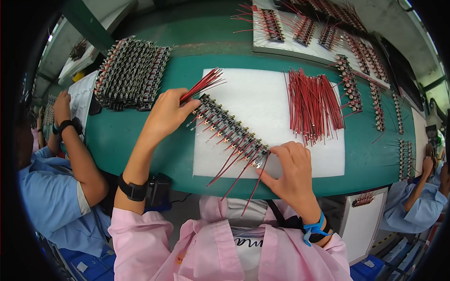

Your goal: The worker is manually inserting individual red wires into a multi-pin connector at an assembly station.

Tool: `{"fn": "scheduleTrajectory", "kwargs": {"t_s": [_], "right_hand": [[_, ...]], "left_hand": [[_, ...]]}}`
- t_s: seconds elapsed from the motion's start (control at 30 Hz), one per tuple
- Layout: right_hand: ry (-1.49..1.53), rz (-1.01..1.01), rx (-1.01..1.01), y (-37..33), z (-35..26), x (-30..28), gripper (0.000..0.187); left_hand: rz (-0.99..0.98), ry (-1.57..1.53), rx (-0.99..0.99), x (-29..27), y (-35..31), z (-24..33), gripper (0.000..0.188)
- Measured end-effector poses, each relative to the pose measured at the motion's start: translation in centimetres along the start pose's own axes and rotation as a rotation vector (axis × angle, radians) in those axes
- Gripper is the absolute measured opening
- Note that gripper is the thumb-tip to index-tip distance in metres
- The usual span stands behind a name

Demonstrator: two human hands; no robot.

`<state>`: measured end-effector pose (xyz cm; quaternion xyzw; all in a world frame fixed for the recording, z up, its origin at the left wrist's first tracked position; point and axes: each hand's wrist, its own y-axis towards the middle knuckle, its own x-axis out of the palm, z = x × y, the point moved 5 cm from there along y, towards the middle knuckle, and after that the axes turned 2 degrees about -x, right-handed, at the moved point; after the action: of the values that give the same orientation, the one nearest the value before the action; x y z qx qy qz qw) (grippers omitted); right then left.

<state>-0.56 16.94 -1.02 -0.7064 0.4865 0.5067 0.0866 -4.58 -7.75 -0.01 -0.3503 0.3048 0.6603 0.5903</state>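
Note:
A bundle of red wires is gripped in my left hand, its ends fanning out to the upper right. Below that hand begins a strip of small circuit boards, slanting down to the right across a white foam sheet. My right hand is at the strip's lower right end, thumb and forefinger closed around a red wire there. Several red wires stick out from the strip's near side, longest at the lower end. Whether my left hand also touches the strip I cannot tell.
A pile of red wires lies on the foam's right side. Stacked circuit board strips stand at the left of the green table. More strips lie at the right. Co-workers in blue sit left and right.

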Motion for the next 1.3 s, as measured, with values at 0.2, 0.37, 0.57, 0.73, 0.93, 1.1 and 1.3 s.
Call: {"fn": "scheduleTrajectory", "kwargs": {"t_s": [0.2,0.37,0.57,0.73,0.93,1.1,1.3], "right_hand": [[0.035,0.043,0.012,-0.5,0.3,-0.3,0.042],[0.044,0.049,0.035,-0.5,0.7,-0.7,0.041],[0.064,0.033,0.063,-0.9,1.3,-2.2,0.042],[0.051,-0.01,0.082,-1.5,2.1,-3.0,0.043],[0.037,-0.09,0.097,-1.1,2.5,-3.3,0.045],[0.101,-0.09,0.119,0.2,2.9,-6.3,0.032],[0.462,-0.254,0.199,6.8,0.7,-4.1,0.008]], "left_hand": [[0.014,-0.041,-0.033,-0.2,-0.6,0.4,0.024],[0.008,-0.079,-0.046,0.6,-0.7,-0.4,0.023],[-0.015,-0.085,-0.071,1.4,-1.4,0.9,0.022],[-0.043,-0.005,-0.045,1.9,-2.0,2.8,0.022],[-0.036,-0.028,-0.041,1.7,-1.7,2.1,0.023],[-0.241,-0.541,0.004,0.7,0.6,2.1,0.024],[-0.375,-1.512,-0.121,4.7,1.5,7.3,0.035]]}}
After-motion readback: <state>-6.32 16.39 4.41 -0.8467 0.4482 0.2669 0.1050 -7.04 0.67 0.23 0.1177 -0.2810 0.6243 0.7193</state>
